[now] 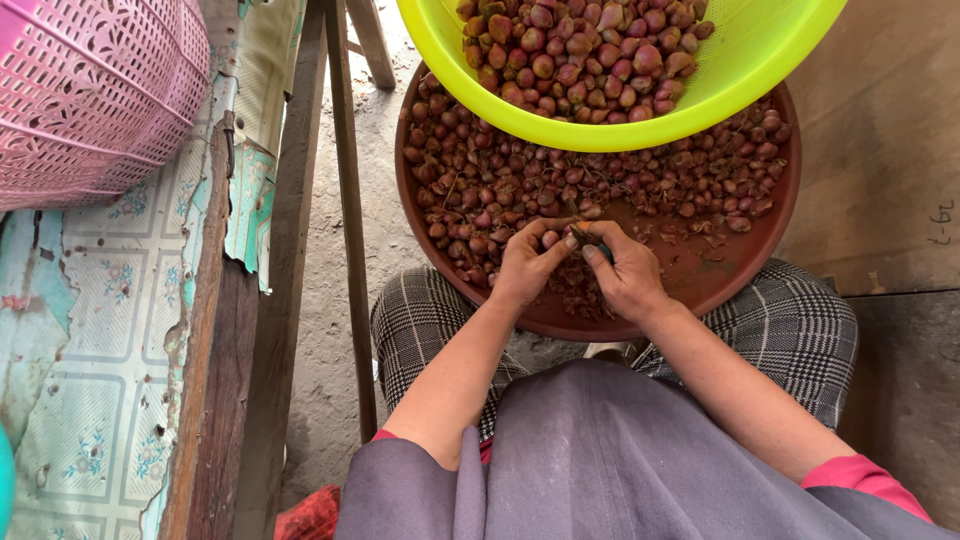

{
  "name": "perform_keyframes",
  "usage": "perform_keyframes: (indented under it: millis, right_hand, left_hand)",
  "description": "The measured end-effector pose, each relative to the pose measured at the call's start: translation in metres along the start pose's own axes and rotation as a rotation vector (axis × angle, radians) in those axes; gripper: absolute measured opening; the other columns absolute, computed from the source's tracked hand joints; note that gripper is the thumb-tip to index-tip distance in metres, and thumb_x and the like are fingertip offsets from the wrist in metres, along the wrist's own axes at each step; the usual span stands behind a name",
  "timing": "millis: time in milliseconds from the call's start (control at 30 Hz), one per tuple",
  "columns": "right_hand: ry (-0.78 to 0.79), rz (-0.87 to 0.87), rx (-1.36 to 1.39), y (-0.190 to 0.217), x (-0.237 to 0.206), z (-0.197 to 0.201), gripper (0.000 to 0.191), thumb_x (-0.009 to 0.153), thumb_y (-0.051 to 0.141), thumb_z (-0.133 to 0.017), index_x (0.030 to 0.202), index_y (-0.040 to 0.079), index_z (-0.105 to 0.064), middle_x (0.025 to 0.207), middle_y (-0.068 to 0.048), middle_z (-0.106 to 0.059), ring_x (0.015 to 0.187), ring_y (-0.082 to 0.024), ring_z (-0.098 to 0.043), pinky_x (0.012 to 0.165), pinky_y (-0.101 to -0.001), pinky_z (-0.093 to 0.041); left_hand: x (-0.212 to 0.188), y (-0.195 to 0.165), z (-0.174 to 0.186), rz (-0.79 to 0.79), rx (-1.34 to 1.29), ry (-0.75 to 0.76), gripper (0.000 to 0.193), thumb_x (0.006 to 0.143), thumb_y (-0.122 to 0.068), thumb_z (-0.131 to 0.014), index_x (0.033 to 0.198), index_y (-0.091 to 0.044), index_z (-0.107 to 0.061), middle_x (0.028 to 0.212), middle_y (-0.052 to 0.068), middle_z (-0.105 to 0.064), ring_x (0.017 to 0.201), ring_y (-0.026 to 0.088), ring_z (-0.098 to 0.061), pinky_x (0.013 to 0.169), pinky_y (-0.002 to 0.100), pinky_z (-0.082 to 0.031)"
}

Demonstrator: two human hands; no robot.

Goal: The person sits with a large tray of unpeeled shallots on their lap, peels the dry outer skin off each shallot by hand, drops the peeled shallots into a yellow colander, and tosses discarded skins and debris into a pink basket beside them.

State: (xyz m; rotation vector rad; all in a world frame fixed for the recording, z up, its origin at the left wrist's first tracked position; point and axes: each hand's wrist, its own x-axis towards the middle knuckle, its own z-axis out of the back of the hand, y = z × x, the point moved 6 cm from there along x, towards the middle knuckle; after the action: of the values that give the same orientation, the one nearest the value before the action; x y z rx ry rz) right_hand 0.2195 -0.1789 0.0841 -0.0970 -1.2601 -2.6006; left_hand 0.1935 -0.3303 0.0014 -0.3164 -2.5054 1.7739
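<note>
Fingers of the left hand [522, 262] pinch one small shallot [550, 239], while the right hand [625, 272] closes on a dark, thin tool [587, 240] just beside it, tip toward nine o'clock. Both hands hover over the brown round tray [735, 278], where unpeeled shallots [500, 175] lie heaped. At twelve o'clock, a lime-green basin [745, 60] holds peeled shallots [585, 50]. At ten o'clock sits a pink basket [95, 90].
</note>
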Motion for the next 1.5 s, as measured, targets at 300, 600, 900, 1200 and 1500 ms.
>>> perform_keyframes:
  millis: [300, 600, 900, 1200, 1500]
  right_hand:
    - [0.002, -0.036, 0.111, -0.027, -0.006, -0.007, 0.024, 0.102, 0.020, -0.061, 0.124, 0.010, -0.060, 0.104, -0.010, -0.074, 0.095, -0.022, -0.072, 0.083, -0.0359, -0.054]
    - [0.170, -0.263, 0.451, -0.030, -0.009, -0.003, 0.038, 0.102, 0.017, -0.052, 0.139, 0.008, -0.048, 0.093, -0.003, -0.063, 0.077, -0.011, -0.059, 0.064, -0.0275, -0.051]
    - [0.133, -0.133, 0.535, -0.026, -0.016, -0.011, 0.027, 0.110, 0.016, -0.047, 0.132, 0.006, -0.057, 0.087, 0.001, -0.058, 0.076, -0.007, -0.053, 0.066, -0.0244, -0.049]
    - [0.073, -0.131, 0.238, -0.031, -0.014, -0.004, 0.025, 0.107, 0.018, -0.053, 0.130, 0.009, -0.061, 0.095, -0.002, -0.067, 0.082, -0.011, -0.059, 0.075, -0.0283, -0.050]
    - [0.052, -0.137, 0.182, -0.023, -0.005, 0.021, 0.046, 0.097, 0.019, -0.071, 0.139, 0.005, -0.058, 0.119, -0.009, -0.072, 0.109, -0.017, -0.069, 0.093, -0.0311, -0.054]
  left_hand:
    - [-0.002, 0.008, -0.007, -0.047, 0.041, 0.025, 0.023, 0.097, -0.008, -0.073, 0.116, 0.004, -0.066, 0.090, -0.007, -0.065, 0.085, 0.001, -0.061, 0.076, 0.018, -0.053]
    - [-0.008, 0.017, -0.008, 0.091, -0.377, -0.005, 0.025, 0.097, -0.009, -0.077, 0.118, -0.003, -0.064, 0.096, 0.000, -0.071, 0.086, 0.008, -0.064, 0.070, 0.022, -0.049]
    - [-0.010, 0.032, -0.011, 0.198, -0.663, 0.084, 0.025, 0.100, -0.014, -0.073, 0.121, -0.007, -0.061, 0.103, 0.001, -0.074, 0.083, 0.010, -0.064, 0.068, 0.029, -0.052]
    - [-0.006, 0.028, -0.005, 0.093, -0.019, 0.020, 0.049, 0.094, -0.020, -0.075, 0.136, 0.001, -0.061, 0.086, -0.004, -0.063, 0.074, 0.005, -0.052, 0.062, 0.023, -0.042]
    - [-0.004, 0.064, 0.000, 0.364, -0.051, 0.095, 0.043, 0.100, -0.042, -0.057, 0.125, -0.010, -0.072, 0.087, -0.003, -0.051, 0.070, 0.007, -0.044, 0.060, 0.023, -0.038]
